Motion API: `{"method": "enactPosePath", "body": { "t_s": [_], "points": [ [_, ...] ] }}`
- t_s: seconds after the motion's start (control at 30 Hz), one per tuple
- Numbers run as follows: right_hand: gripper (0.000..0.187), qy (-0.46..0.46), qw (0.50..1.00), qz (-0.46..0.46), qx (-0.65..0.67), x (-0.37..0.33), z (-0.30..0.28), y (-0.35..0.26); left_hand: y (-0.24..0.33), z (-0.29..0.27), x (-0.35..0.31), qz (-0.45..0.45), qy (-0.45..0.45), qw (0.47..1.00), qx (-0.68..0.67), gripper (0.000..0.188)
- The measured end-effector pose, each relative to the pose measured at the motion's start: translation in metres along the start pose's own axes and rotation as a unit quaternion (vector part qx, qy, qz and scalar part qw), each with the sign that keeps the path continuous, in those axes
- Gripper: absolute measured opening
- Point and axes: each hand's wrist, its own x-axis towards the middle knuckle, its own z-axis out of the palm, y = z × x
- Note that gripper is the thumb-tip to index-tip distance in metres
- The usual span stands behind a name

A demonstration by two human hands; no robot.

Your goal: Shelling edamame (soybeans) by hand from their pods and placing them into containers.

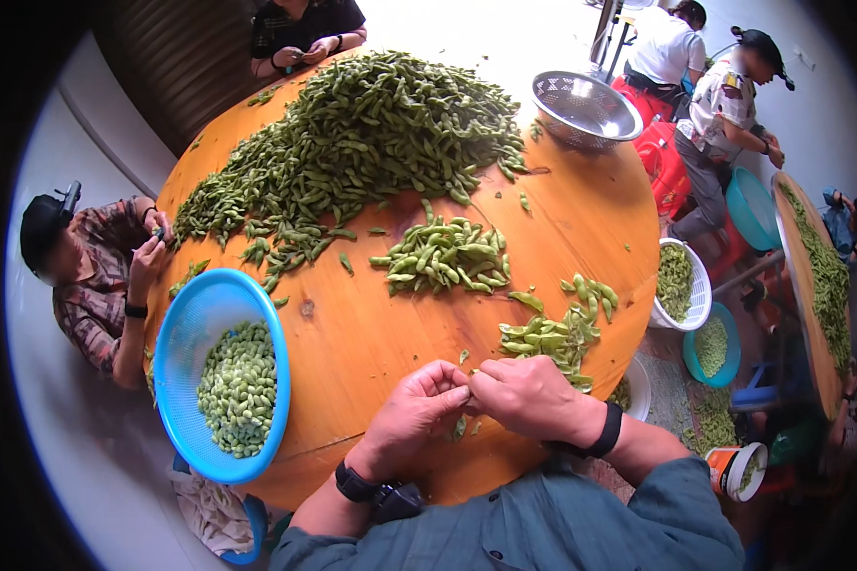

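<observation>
My left hand (417, 411) and my right hand (535, 398) meet at the fingertips above the near edge of the round wooden table (371, 352). Both are closed in a pinch; whatever is between the fingers is too small and hidden to make out. Right beside my right hand lies a loose pile of opened green soybean pods (550, 341). Farther off is a small heap of whole soybean pods (443, 255), and behind it rises a large mound of pods (371, 133). To the left of my hands, a blue plastic colander (167, 352) holds shelled green beans (240, 388).
A metal colander (588, 103) stands at the table's far right edge. One person (95, 276) sits at the left, another (305, 38) at the far side. Right of the table are a white basket (703, 290) of pods, a teal basin (733, 328) and a tipped bucket (736, 471).
</observation>
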Motion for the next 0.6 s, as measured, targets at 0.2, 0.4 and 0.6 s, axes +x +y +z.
{"method": "enactPosePath", "body": {
  "t_s": [0.2, 0.4, 0.6],
  "points": [
    [0.016, 0.058, 0.980, 0.055, 0.181, -0.003, 0.004, 0.004, 0.010, -0.006, -0.001, -0.053, 0.011, 0.998, 0.008, 0.013],
    [0.019, -0.038, 0.988, 0.106, 0.111, -0.011, 0.002, 0.002, 0.031, -0.022, 0.013, 0.040, 0.007, 0.998, -0.051, 0.012],
    [0.035, -0.010, 0.978, 0.135, 0.159, -0.010, -0.007, -0.004, 0.066, -0.030, 0.041, 0.117, 0.080, 0.985, -0.098, 0.015]
  ]
}}
